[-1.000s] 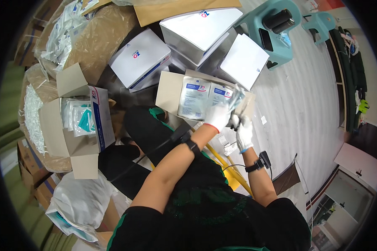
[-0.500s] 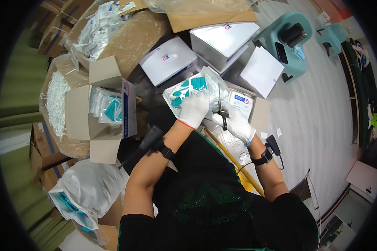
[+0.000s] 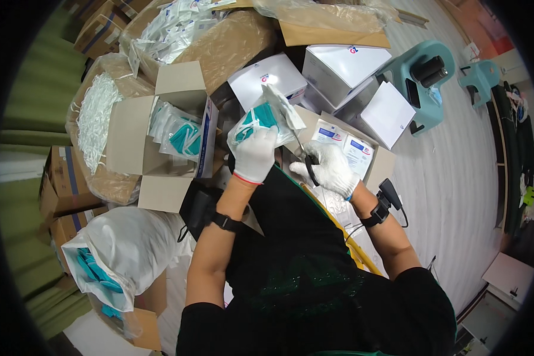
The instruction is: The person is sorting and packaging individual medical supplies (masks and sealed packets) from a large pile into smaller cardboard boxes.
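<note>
In white knit gloves, both my hands are at work ahead of my lap. My left hand (image 3: pixel 256 155) is closed on the near edge of a clear plastic packet (image 3: pixel 261 115), which has a teal folded piece with white straps inside. A white, crumpled flap of the packet leans to the right. My right hand (image 3: pixel 332 168) grips a pair of black-handled scissors (image 3: pixel 310 170), blades pointing up and left near the packet's right side. Whether the blades touch the packet is hard to tell. Below them stands an open carton (image 3: pixel 384 168) with flat white-and-blue packs.
An open carton (image 3: pixel 124 137) of similar teal packets (image 3: pixel 183 132) stands left. Beyond are white boxes (image 3: pixel 344 65), a lined bin of white strips (image 3: pixel 94 127) and a bag of wrappers. A white sack (image 3: pixel 133 252) lies lower left; a teal stool (image 3: pixel 427 65) stands right.
My left hand has drawn the packet leftward and tilted it up, uncovering more of the carton's packs. My right hand still holds the scissors. The whole view has shifted a little.
</note>
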A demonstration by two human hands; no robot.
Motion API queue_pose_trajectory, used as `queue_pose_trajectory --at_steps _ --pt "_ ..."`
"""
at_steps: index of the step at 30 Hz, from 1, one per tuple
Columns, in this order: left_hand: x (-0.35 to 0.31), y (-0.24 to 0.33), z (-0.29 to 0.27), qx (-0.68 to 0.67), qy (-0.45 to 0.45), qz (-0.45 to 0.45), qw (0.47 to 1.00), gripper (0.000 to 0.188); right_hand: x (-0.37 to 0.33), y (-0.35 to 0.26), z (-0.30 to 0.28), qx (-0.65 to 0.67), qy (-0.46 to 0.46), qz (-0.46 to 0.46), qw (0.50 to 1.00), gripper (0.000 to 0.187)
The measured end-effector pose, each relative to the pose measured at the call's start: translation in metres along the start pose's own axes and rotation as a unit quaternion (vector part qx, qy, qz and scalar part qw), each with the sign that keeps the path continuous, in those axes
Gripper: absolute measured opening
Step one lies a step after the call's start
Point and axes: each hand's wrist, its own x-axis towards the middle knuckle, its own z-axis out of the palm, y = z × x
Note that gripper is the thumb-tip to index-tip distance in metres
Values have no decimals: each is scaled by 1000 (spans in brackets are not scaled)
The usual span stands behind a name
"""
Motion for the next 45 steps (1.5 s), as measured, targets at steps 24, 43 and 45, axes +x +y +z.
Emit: queue_pose_trajectory --at_steps 24,43,45 --pt "-33 -54 -95 -230 -2 -257 939 19 23 -57 34 351 -277 17 894 38" --pt "-27 -43 -103 -123 125 -269 947 50 -7 -87 25 358 -181 22 916 38" --pt "-29 -42 -104 -128 101 -287 944 51 -9 -87 26 317 -153 -57 934 37"
